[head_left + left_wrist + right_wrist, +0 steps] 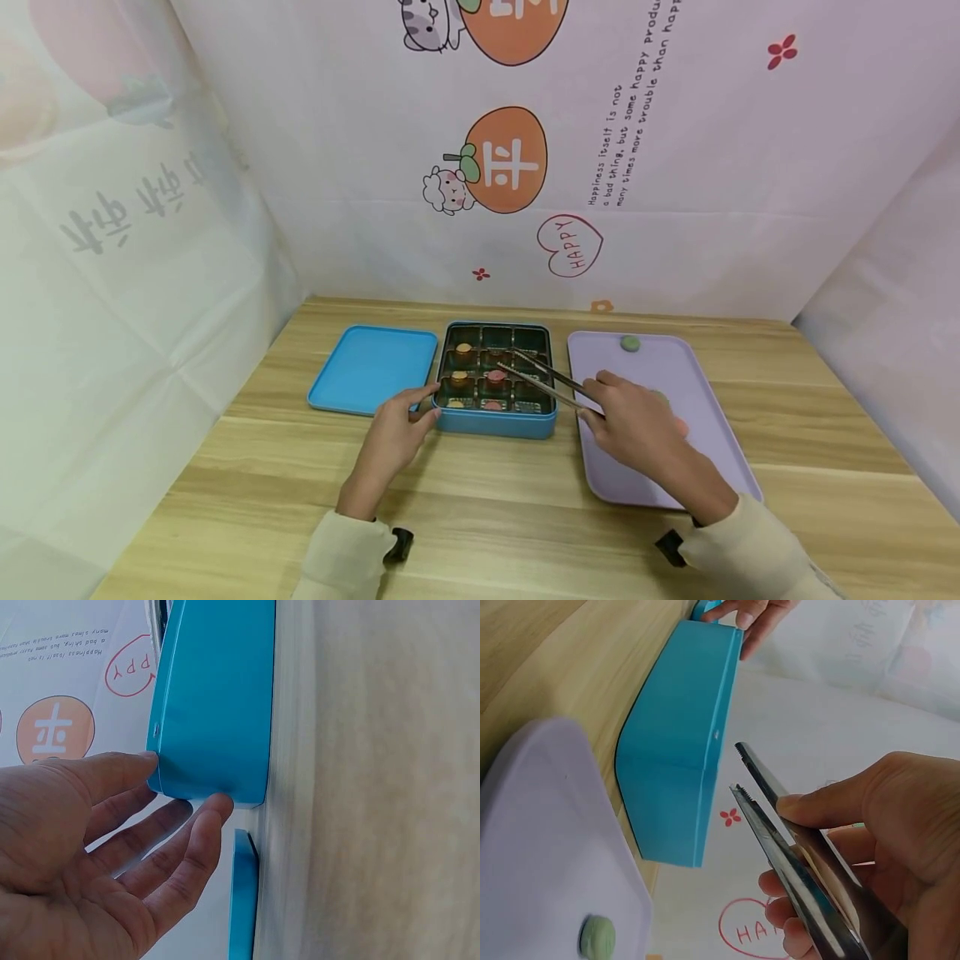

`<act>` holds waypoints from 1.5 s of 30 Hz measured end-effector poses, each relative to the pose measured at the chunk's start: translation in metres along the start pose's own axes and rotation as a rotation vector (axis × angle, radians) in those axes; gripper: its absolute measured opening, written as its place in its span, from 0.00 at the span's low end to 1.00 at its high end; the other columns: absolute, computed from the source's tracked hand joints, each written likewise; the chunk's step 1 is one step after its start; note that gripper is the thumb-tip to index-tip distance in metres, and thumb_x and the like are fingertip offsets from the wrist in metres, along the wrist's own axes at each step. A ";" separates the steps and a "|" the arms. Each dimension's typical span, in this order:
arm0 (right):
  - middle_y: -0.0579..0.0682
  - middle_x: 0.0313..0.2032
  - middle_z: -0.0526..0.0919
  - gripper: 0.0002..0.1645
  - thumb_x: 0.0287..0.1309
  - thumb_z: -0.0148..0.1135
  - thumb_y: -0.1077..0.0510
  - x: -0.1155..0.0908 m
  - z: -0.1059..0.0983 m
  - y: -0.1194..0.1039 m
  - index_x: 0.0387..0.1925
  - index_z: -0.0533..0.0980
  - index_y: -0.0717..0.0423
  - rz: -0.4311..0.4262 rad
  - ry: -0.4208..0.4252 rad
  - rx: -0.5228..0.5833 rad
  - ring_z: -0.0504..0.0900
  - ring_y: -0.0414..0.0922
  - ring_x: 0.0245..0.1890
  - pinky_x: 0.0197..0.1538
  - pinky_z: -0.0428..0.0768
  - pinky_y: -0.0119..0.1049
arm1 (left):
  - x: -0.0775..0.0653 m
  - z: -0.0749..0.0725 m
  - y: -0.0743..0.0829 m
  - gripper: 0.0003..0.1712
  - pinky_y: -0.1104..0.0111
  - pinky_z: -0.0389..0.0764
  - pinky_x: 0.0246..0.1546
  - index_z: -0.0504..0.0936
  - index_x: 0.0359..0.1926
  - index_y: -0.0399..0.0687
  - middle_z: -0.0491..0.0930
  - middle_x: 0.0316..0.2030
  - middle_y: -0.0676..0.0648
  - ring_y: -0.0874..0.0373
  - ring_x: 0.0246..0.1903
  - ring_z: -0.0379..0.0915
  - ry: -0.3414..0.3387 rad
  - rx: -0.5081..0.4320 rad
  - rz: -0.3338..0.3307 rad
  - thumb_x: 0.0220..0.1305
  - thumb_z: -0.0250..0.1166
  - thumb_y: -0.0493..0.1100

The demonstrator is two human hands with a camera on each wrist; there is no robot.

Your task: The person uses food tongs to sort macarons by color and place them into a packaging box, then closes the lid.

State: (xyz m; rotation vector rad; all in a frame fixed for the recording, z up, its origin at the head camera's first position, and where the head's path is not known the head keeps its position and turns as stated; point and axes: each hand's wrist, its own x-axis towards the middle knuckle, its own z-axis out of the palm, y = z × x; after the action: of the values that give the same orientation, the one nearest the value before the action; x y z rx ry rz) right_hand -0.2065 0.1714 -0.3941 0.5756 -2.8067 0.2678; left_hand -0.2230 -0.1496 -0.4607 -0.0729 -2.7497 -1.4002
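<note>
A blue rectangular tin [495,423] stands uncovered on the table, with a dark divided insert inside. Small round yellow pieces [460,377] and pink pieces [496,377] sit in several of its compartments. My left hand [397,429] touches the tin's near left corner, thumb at the rim and loosely bent fingers along the side [150,855]. Metal tongs [551,387] are gripped in my right hand [637,421]; their serrated tips are apart over the insert, with nothing visible between them. In the right wrist view the tongs [802,877] show between thumb and fingers.
A blue lid [375,367] lies left of the tin. On the right is a lilac tray [720,450] bearing a green round piece [630,342] near its far edge; a pinkish piece [681,426] is partly behind my right hand. A printed white cloth [360,208] hangs behind the table.
</note>
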 end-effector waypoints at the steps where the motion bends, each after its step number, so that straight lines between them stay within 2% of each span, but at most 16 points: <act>1: 0.47 0.30 0.79 0.14 0.60 0.75 0.58 -0.003 -0.002 0.001 0.46 0.86 0.60 0.008 0.000 -0.002 0.74 0.39 0.23 0.19 0.70 0.37 | 0.000 0.000 0.000 0.27 0.66 0.84 0.32 0.79 0.71 0.50 0.72 0.72 0.35 0.43 0.54 0.86 0.000 0.002 0.000 0.73 0.68 0.40; 6: 0.46 0.30 0.78 0.15 0.59 0.76 0.58 -0.017 -0.011 0.011 0.47 0.86 0.59 0.033 0.009 -0.009 0.72 0.37 0.23 0.19 0.70 0.37 | -0.001 0.000 0.001 0.27 0.64 0.86 0.35 0.79 0.71 0.50 0.73 0.72 0.36 0.42 0.54 0.86 0.006 0.017 0.004 0.73 0.68 0.40; 13: 0.45 0.28 0.76 0.14 0.57 0.77 0.59 -0.040 -0.020 0.032 0.44 0.85 0.59 0.033 0.057 -0.024 0.69 0.37 0.23 0.22 0.70 0.36 | -0.001 -0.001 0.002 0.27 0.66 0.83 0.32 0.79 0.71 0.49 0.73 0.72 0.35 0.43 0.53 0.87 0.006 0.005 0.007 0.73 0.68 0.39; 17: 0.43 0.27 0.73 0.13 0.57 0.76 0.59 -0.052 -0.024 0.045 0.43 0.84 0.59 0.041 0.038 -0.044 0.67 0.37 0.23 0.22 0.69 0.35 | 0.000 -0.001 0.002 0.27 0.67 0.83 0.31 0.79 0.71 0.49 0.73 0.72 0.35 0.44 0.52 0.87 0.007 0.006 0.009 0.73 0.68 0.39; 21: 0.46 0.30 0.79 0.13 0.58 0.76 0.58 -0.067 -0.026 0.057 0.42 0.86 0.60 0.065 0.025 -0.068 0.72 0.39 0.24 0.23 0.72 0.38 | 0.000 0.000 0.002 0.27 0.67 0.83 0.31 0.79 0.71 0.49 0.73 0.72 0.35 0.44 0.52 0.87 0.004 0.008 0.008 0.73 0.68 0.39; 22: 0.49 0.33 0.82 0.14 0.58 0.76 0.57 -0.070 -0.026 0.060 0.44 0.86 0.61 0.074 0.024 -0.071 0.76 0.41 0.26 0.23 0.75 0.41 | -0.001 0.000 0.002 0.27 0.67 0.82 0.31 0.79 0.71 0.49 0.73 0.72 0.35 0.44 0.52 0.87 0.002 0.008 0.007 0.73 0.68 0.39; 24: 0.52 0.36 0.84 0.17 0.57 0.77 0.57 -0.077 -0.027 0.066 0.46 0.86 0.62 0.097 0.014 -0.081 0.77 0.42 0.26 0.24 0.76 0.42 | -0.001 0.000 0.002 0.27 0.67 0.82 0.31 0.79 0.71 0.50 0.73 0.72 0.35 0.44 0.53 0.87 -0.002 0.007 0.003 0.73 0.68 0.39; 28: 0.54 0.36 0.85 0.19 0.55 0.78 0.57 -0.090 -0.027 0.075 0.47 0.86 0.62 0.146 -0.009 -0.100 0.78 0.43 0.25 0.23 0.75 0.42 | -0.001 0.000 0.003 0.27 0.67 0.83 0.31 0.79 0.71 0.50 0.72 0.72 0.35 0.43 0.54 0.86 -0.005 0.002 -0.002 0.73 0.68 0.39; 29: 0.53 0.36 0.84 0.18 0.55 0.78 0.57 -0.093 -0.027 0.078 0.46 0.86 0.61 0.158 -0.014 -0.104 0.74 0.42 0.24 0.22 0.73 0.41 | -0.001 0.000 0.002 0.27 0.67 0.83 0.32 0.79 0.71 0.50 0.72 0.72 0.35 0.43 0.54 0.86 -0.004 0.001 -0.001 0.73 0.68 0.39; 33: 0.55 0.37 0.85 0.15 0.55 0.78 0.57 -0.106 -0.025 0.088 0.42 0.86 0.59 0.196 -0.017 -0.103 0.79 0.46 0.27 0.22 0.76 0.47 | -0.001 0.001 0.002 0.27 0.66 0.84 0.33 0.79 0.71 0.49 0.72 0.72 0.35 0.43 0.54 0.86 -0.001 0.005 0.001 0.73 0.68 0.40; 36: 0.51 0.33 0.81 0.11 0.56 0.77 0.58 -0.116 -0.022 0.096 0.39 0.84 0.57 0.223 -0.033 -0.084 0.77 0.45 0.26 0.22 0.75 0.49 | -0.001 0.001 0.002 0.27 0.66 0.85 0.33 0.79 0.71 0.50 0.72 0.72 0.36 0.43 0.54 0.86 -0.002 0.007 -0.001 0.73 0.68 0.40; 39: 0.50 0.32 0.79 0.13 0.57 0.76 0.57 -0.126 -0.019 0.103 0.42 0.85 0.59 0.254 -0.059 -0.077 0.75 0.44 0.25 0.21 0.73 0.48 | -0.001 0.001 0.002 0.27 0.66 0.84 0.33 0.79 0.71 0.50 0.72 0.73 0.36 0.43 0.53 0.86 0.000 0.008 -0.008 0.73 0.68 0.40; 45: 0.56 0.36 0.83 0.18 0.57 0.75 0.58 -0.143 -0.015 0.115 0.47 0.84 0.65 0.292 -0.087 -0.086 0.82 0.52 0.28 0.23 0.76 0.54 | -0.002 0.000 0.004 0.27 0.66 0.83 0.33 0.80 0.70 0.50 0.73 0.72 0.37 0.45 0.51 0.86 0.006 0.018 -0.015 0.73 0.68 0.40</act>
State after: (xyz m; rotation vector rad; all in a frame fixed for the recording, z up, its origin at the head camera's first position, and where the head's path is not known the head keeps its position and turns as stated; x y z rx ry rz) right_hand -0.1230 0.3300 -0.4362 0.1597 -2.9655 0.1798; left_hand -0.2203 -0.1478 -0.4578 -0.0476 -2.7628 -1.3761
